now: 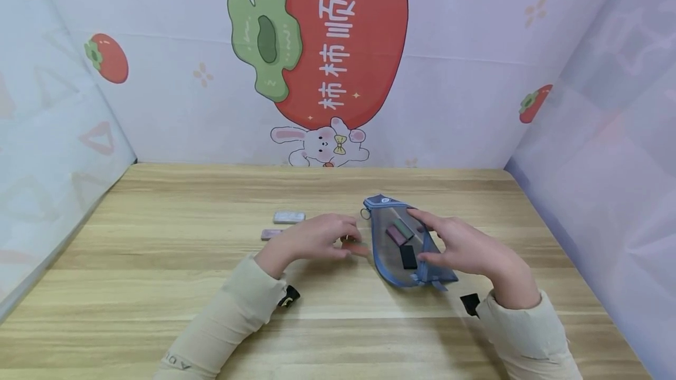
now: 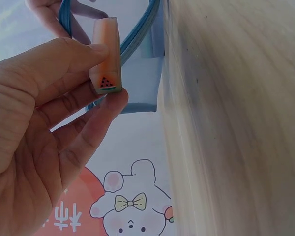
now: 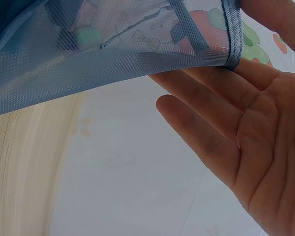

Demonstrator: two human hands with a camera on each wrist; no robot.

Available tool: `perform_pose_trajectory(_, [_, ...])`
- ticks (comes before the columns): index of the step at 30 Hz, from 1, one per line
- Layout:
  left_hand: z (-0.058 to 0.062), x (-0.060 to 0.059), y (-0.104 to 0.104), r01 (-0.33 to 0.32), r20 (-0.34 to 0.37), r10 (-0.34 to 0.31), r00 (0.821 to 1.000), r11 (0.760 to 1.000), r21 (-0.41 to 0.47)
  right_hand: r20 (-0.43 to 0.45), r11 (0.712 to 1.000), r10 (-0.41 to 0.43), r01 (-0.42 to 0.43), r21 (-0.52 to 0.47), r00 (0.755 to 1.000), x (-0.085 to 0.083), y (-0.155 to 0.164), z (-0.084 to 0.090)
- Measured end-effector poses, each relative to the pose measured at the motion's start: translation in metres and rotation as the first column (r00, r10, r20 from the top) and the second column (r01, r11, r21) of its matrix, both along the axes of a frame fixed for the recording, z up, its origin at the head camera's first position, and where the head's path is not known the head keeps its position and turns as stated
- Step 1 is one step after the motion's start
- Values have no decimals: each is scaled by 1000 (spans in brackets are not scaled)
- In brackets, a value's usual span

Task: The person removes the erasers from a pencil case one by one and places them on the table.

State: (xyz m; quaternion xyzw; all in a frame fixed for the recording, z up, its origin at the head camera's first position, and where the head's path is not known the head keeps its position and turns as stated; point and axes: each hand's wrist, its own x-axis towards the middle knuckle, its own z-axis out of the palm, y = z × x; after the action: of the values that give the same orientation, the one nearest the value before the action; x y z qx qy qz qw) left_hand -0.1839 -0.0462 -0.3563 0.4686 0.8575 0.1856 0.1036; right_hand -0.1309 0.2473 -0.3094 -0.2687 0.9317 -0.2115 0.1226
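- We pinch the small orange eraser (image 2: 107, 59) between thumb and fingertips of our left hand (image 1: 311, 239), right at the zipper mouth of the blue mesh pouch (image 1: 393, 251).
- We judge it best to keep that mouth held wide and slide the eraser in end first.
- Our right hand (image 1: 465, 248), fingers spread and nearly straight, steadies the pouch's far edge on the surface (image 1: 158, 286).
- Inside the pouch we see a black piece (image 1: 408, 257), a pink one and a green one; two more pieces (image 1: 289, 217) lie outside, left of it.
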Motion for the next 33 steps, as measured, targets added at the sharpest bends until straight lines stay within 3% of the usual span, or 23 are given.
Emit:
perform_pose_trajectory(15, [0, 0, -22, -55, 10, 55, 998, 998, 10, 2, 1000, 5, -5, 3, 1000, 1, -1, 1])
perform_pose_trajectory(22, [1, 2, -32, -58, -19, 59, 998, 998, 14, 11, 1000, -11, 11, 6, 1000, 2, -2, -1])
perform_pose_trajectory(26, [-2, 4, -36, -57, -9, 57, 998, 998, 12, 15, 1000, -13, 13, 17, 1000, 4, 0, -1])
perform_pose_trajectory(33, [-8, 2, -45, -108, 0, 108, 994, 994, 15, -18, 1000, 3, -2, 7, 1000, 3, 1, -2])
